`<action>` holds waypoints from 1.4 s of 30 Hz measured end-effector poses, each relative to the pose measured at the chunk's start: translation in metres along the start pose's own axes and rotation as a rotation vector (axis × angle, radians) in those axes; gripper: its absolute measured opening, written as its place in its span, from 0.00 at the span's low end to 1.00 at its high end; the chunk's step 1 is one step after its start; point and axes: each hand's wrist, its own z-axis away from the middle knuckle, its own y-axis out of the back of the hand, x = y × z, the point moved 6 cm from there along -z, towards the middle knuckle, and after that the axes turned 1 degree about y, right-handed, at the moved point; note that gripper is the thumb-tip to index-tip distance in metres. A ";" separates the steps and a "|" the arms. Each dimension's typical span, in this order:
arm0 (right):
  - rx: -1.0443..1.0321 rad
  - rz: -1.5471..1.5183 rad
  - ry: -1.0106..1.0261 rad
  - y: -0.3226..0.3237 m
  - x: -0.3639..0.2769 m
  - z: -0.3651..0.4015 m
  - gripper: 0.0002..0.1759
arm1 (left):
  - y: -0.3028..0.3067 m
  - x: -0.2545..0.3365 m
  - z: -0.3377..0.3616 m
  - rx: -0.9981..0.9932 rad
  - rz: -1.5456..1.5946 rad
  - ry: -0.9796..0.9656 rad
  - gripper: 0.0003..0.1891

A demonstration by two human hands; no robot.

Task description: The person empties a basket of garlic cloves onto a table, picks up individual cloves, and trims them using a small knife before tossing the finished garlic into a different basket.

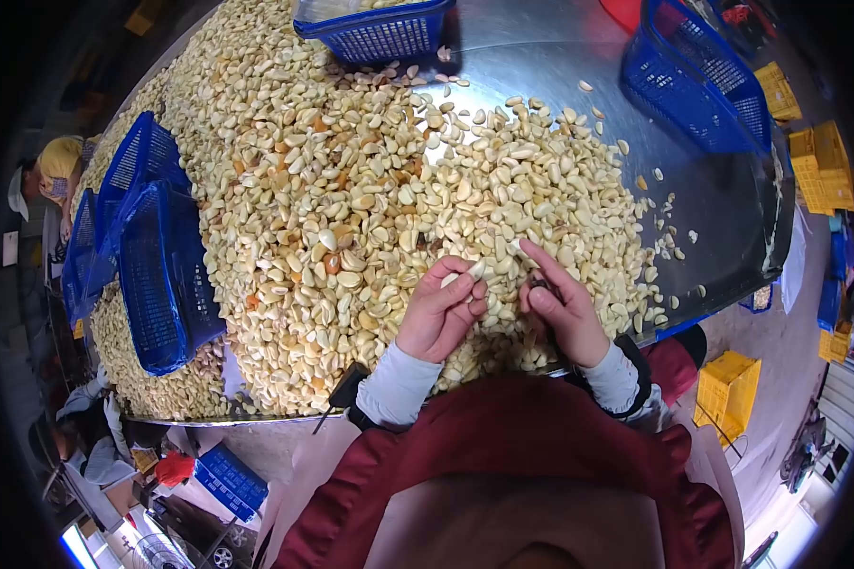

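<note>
Pale peeled garlic cloves (294, 237) lie in a broad heap under and around both hands. My left hand (436, 313) is closed, pinching one garlic clove (477, 270) between thumb and fingers. To its right, my right hand (569, 313) has the index finger stretched forward, with something white at its tip (516, 247). The other fingers of that hand are curled around a small dark object (539, 282), whose kind I cannot make out. The two hands are apart, just above the cloves near the table's front edge.
Blue plastic baskets stand at the left (161, 284), at the far side (380, 36) and at the right (697, 81) of the metal table (522, 38). Yellow crates (728, 394) are on the floor to the right. Other people (59, 166) are at the left edge.
</note>
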 end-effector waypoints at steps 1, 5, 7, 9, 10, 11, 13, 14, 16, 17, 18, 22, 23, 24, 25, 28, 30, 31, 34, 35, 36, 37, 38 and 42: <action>0.007 -0.003 -0.006 -0.003 0.002 0.002 0.33 | 0.000 -0.002 0.000 0.003 0.002 0.009 0.08; 0.025 0.626 0.274 -0.022 -0.023 0.004 0.37 | -0.003 -0.014 -0.008 -0.021 -0.014 0.012 0.09; 0.040 0.657 0.302 -0.023 -0.029 0.004 0.37 | -0.005 -0.016 -0.008 -0.002 0.012 0.002 0.08; 0.053 0.710 0.331 -0.023 -0.032 0.004 0.36 | 0.000 -0.020 -0.005 0.017 0.029 0.026 0.09; 0.075 0.783 0.452 -0.023 -0.035 0.003 0.36 | 0.000 -0.021 -0.004 0.003 0.011 0.005 0.09; 0.095 0.853 0.579 -0.024 -0.037 0.001 0.35 | -0.001 -0.019 -0.004 -0.012 -0.011 -0.019 0.10; 0.022 0.299 0.271 0.003 -0.010 -0.006 0.35 | 0.000 -0.020 -0.007 -0.049 0.021 -0.001 0.10; -0.047 -0.244 -0.051 0.003 0.007 -0.008 0.34 | -0.001 -0.021 -0.009 -0.091 0.058 0.025 0.10; -0.048 0.053 0.002 0.000 -0.003 -0.003 0.35 | 0.000 -0.021 -0.011 -0.034 0.095 0.031 0.10; -0.036 0.348 0.045 -0.003 -0.011 0.001 0.35 | 0.003 -0.025 -0.011 0.026 0.138 0.051 0.11; -0.017 0.501 0.198 -0.011 -0.021 0.002 0.37 | 0.001 -0.028 -0.011 0.027 0.137 0.066 0.11; 0.019 0.589 0.269 -0.008 -0.023 0.002 0.38 | -0.006 -0.033 -0.015 0.039 0.073 0.092 0.11; 0.024 0.586 0.270 -0.006 -0.022 0.002 0.38 | -0.006 -0.033 -0.016 0.052 0.065 0.081 0.11; 0.026 0.601 0.297 -0.005 -0.021 0.001 0.36 | -0.006 -0.033 -0.015 0.053 0.062 0.084 0.11; 0.025 0.616 0.324 -0.004 -0.019 0.000 0.35 | -0.007 -0.034 -0.014 0.013 0.079 0.096 0.11; 0.003 -0.061 -0.039 0.016 0.017 -0.009 0.31 | -0.014 -0.039 -0.010 -0.083 0.102 0.082 0.10; -0.036 -0.097 0.017 0.016 0.012 -0.007 0.30 | -0.031 -0.029 -0.011 -0.163 0.121 0.066 0.05; -0.056 -0.134 0.063 0.012 0.006 -0.004 0.30 | -0.031 -0.018 -0.015 -0.161 0.112 0.045 0.05; -0.061 -0.084 0.004 0.003 -0.005 -0.002 0.30 | -0.018 0.023 -0.039 -0.146 0.105 -0.001 0.04; -0.060 -0.059 -0.013 0.002 -0.005 -0.003 0.30 | -0.008 0.043 -0.049 -0.008 -0.236 -0.030 0.06; -0.061 -0.055 -0.009 0.002 -0.007 -0.004 0.30 | -0.010 0.074 -0.055 0.378 -0.850 -0.181 0.07; -0.070 -0.019 -0.022 0.000 -0.007 -0.005 0.29 | -0.011 0.105 -0.063 0.380 -1.561 -0.711 0.06; -0.079 0.015 -0.035 -0.002 -0.006 -0.006 0.29 | -0.020 0.117 -0.065 0.453 -1.981 -0.889 0.05; -0.095 0.050 0.008 -0.002 -0.008 -0.009 0.28 | 0.006 0.113 -0.095 0.617 -2.541 -0.413 0.06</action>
